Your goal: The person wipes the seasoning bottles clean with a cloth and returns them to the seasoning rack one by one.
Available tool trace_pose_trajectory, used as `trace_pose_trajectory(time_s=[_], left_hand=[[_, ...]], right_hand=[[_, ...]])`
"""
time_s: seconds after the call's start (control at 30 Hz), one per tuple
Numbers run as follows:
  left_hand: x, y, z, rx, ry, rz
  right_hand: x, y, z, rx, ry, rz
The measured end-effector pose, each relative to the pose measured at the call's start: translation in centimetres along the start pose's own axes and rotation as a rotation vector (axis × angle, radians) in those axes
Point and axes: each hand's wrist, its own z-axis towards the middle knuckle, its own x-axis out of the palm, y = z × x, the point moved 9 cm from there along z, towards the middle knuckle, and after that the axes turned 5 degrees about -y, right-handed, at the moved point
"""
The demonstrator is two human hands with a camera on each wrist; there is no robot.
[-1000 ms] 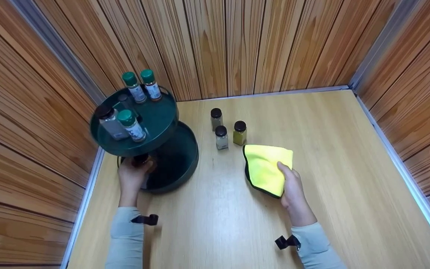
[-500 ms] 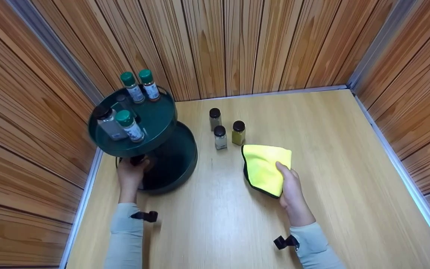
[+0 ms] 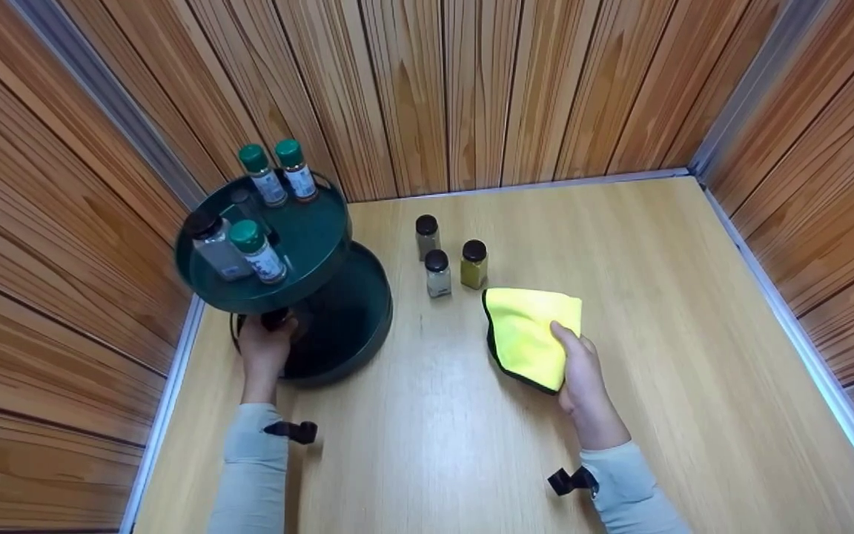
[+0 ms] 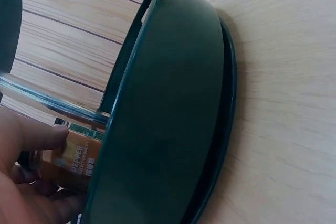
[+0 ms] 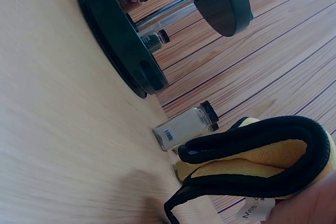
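Observation:
At the lower tier of a dark green two-tier turntable rack [image 3: 379, 326], my left hand [image 3: 264, 347] grips a spice jar. The left wrist view shows this jar [image 4: 79, 156] with an orange-brown label reading PEPPER, thumb on one side and fingers on the other. Its black cap lies under the upper tier in the head view. My right hand [image 3: 581, 374] holds a folded yellow cloth [image 3: 527, 334] with black edging, thumb on top. In the right wrist view the cloth [image 5: 252, 169] shows its folds and a white tag.
The upper tier bears several jars, among them a green-capped one [image 3: 267, 263] and a larger black-capped one [image 3: 219, 248]. Three black-capped jars stand mid-table: a grey one [image 3: 428, 239], a pale one [image 3: 439, 278] and a yellow-green one [image 3: 474, 271]. Wood-panelled walls [image 3: 412, 96] enclose the table.

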Motion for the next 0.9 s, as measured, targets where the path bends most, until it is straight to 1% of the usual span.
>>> trace_pose_trajectory(time_s=[0.13,0.27,0.4,0.5,0.6,0.63,0.8,0.87,0.9], left_hand=[[0.1,0.0,0.0,0.02,-0.018,-0.003],[0.4,0.0,0.0,0.039,-0.007,-0.009],[0.7,-0.2,0.0,0.042,0.008,-0.067],[1.0,-0.3,-0.1,0.037,0.032,-0.139],[1.3,-0.3,-0.1,0.022,0.061,-0.179],[1.3,-0.4,-0.1,0.02,0.067,-0.172],[1.0,-0.3,0.1,0.019,0.082,-0.06],[0.9,-0.1,0.1,0.006,0.088,-0.044],[0.8,-0.1,0.1,-0.001,0.094,-0.053]], right_hand=[[0.0,0.0,0.0,0.005,0.004,-0.007],[-0.1,0.0,0.0,0.001,-0.002,-0.011],[-0.2,0.1,0.0,-0.008,-0.008,-0.01],[-0.1,0.2,0.0,-0.014,-0.003,-0.013],[-0.1,0.3,0.0,-0.014,0.001,-0.017],[-0.1,0.3,0.0,-0.013,-0.001,-0.012],[-0.1,0.5,0.0,-0.004,-0.013,-0.01],[-0.1,0.5,0.0,0.003,-0.016,-0.014],[-0.1,0.5,0.0,0.006,-0.017,-0.015]])
